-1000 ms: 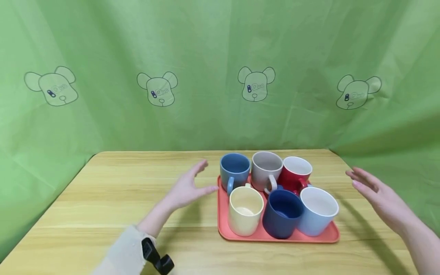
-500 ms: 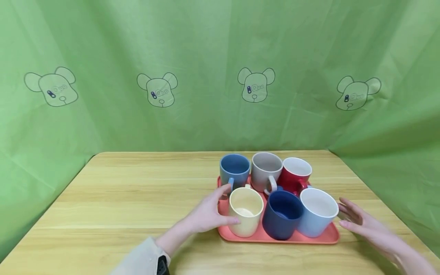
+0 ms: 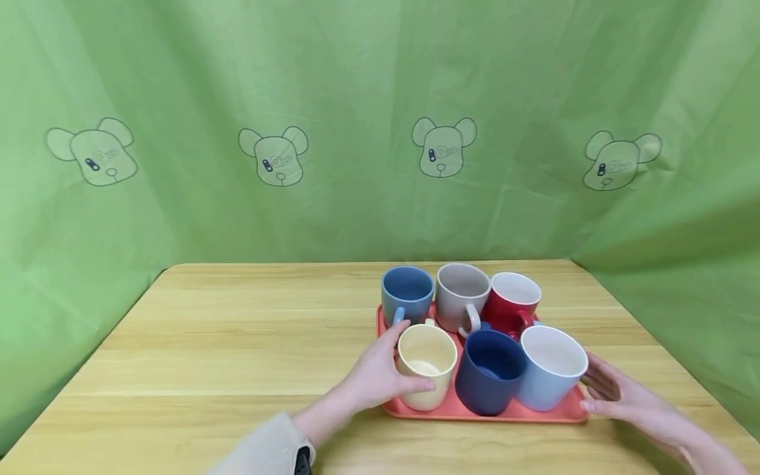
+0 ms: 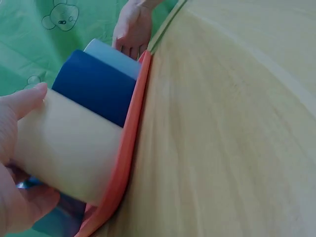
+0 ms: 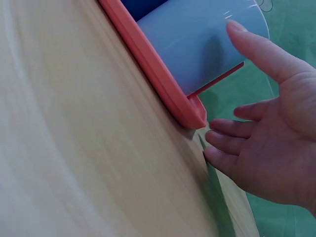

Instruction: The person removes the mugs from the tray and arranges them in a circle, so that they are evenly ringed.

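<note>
A coral-red tray [image 3: 442, 413] holds two rows of mugs. My left hand [image 3: 380, 373] is around the cream mug [image 3: 426, 369] at the front left, thumb on its near side and fingers on its far left; in the left wrist view the thumb [image 4: 29, 99] lies against the mug's wall. The navy mug [image 3: 489, 379] stands beside it. At the front right is the light blue mug [image 3: 549, 373]. My right hand [image 3: 623, 399] is spread beside that mug and the tray's right end; in the right wrist view its fingers [image 5: 232, 136] are extended just off the tray corner.
In the back row stand a blue mug [image 3: 406, 293], a grey mug [image 3: 460, 300] and a red mug [image 3: 505, 310] with a white inside. The wooden table [image 3: 237, 343] extends left of the tray. A green curtain [image 3: 356, 198] hangs behind the table.
Both hands have come down and inward to the tray. The left has reached around the cream mug, and the right has come close beside the light blue mug. The mugs stay in place.
</note>
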### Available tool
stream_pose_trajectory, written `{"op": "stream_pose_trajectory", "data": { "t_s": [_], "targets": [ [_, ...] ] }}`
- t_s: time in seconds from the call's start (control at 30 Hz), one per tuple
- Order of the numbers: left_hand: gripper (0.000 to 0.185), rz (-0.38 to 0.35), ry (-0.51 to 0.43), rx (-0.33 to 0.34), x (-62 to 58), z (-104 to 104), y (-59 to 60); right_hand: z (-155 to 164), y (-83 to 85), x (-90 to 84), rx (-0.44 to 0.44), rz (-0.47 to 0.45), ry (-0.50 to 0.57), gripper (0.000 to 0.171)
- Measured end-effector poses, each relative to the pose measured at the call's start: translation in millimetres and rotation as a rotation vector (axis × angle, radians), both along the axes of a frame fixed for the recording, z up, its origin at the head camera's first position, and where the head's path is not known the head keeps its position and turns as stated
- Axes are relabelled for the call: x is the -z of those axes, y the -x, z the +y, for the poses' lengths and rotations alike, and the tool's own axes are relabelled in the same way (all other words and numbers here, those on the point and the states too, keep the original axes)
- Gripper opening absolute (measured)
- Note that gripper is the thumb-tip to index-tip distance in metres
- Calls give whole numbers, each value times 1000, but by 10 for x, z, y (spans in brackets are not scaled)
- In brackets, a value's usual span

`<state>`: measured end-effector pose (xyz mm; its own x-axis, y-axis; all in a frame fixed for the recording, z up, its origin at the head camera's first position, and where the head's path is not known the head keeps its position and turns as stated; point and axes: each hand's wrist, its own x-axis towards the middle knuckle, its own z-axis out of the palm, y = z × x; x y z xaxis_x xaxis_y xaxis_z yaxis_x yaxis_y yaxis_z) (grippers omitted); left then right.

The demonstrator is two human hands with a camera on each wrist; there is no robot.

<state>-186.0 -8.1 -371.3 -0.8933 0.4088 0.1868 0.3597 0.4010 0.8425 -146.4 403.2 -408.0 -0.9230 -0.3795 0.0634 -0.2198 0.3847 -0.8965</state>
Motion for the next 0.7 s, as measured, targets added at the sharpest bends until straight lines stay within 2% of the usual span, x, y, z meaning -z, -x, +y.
{"op": "stream_pose_trajectory", "data": {
  "t_s": [0.1, 0.33, 0.7],
  "targets": [
    [102, 12, -14, -13, 33, 67, 0, 8, -1, 15, -30, -24, 23, 76],
    [95, 22, -68, -43, 87, 139, -2, 1, -4, 26, -31, -71, 56, 78],
    [87, 50, -21, -57, 53, 173, 9, -25, -34, 33, 14, -65, 22, 76]
  ]
}}
